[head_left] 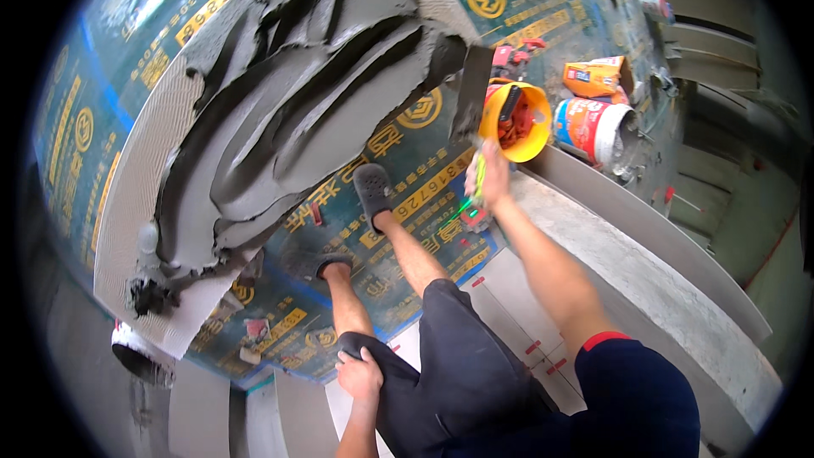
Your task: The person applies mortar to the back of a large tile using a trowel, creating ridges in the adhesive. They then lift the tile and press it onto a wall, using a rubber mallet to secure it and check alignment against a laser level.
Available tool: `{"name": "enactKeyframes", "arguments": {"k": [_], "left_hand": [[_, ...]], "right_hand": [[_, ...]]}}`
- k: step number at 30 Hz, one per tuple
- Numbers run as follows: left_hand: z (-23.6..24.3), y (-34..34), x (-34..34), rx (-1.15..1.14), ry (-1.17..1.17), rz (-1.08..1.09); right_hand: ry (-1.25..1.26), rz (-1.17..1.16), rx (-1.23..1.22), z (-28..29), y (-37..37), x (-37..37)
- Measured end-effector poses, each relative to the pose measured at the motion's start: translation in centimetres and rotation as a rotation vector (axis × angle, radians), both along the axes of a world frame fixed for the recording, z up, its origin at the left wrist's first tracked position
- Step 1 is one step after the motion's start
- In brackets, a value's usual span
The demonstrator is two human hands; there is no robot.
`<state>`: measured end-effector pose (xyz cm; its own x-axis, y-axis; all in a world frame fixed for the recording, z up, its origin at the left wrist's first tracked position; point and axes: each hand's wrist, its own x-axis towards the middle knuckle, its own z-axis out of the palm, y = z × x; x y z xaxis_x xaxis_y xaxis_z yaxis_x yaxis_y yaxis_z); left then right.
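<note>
- The right hand [492,174] was stretched forward and clenched round the handle of a notched trowel [471,93], whose dark blade rose away from the fist, its long axis running roughly in line with the forearm.
- The blade's far end met the near edge of the grey tile adhesive [297,119], spread in thick ridged swaths over a large pale tile [127,203]; the adhesive lay ahead of and to the left of the right hand.
- The left hand [359,373] rested, fingers loosely curled and grasping nothing, on the left knee of the dark shorts [458,356], well apart from the tile; the right hand was therefore much the nearer to the adhesive.
- Just beyond the right hand stood a yellow bucket [530,131] holding red tools, and further right a white tub [598,131] and an orange bag [593,76].
- Both feet, in dark clogs [371,188], stood on green printed floor sheeting [424,195] between the hands and the tile.
</note>
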<state>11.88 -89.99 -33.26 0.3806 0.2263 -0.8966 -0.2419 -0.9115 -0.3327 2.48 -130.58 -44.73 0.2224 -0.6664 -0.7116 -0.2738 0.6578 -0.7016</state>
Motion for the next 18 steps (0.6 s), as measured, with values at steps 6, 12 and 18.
{"name": "enactKeyframes", "arguments": {"k": [6, 12, 18], "left_hand": [[-0.5, 0.2, -0.2, -0.028, 0.008, -0.018], [-0.6, 0.7, -0.8, -0.026, -0.042, -0.05], [-0.7, 0.3, -0.7, -0.022, -0.005, 0.011]], "right_hand": [[-0.028, 0.518, 0.146, -1.4, 2.3, 6.1], [0.242, 1.235, -0.067, 0.0, 10.8, 7.3], [0.333, 1.577, -0.042, 2.5, 8.5, 6.2]]}}
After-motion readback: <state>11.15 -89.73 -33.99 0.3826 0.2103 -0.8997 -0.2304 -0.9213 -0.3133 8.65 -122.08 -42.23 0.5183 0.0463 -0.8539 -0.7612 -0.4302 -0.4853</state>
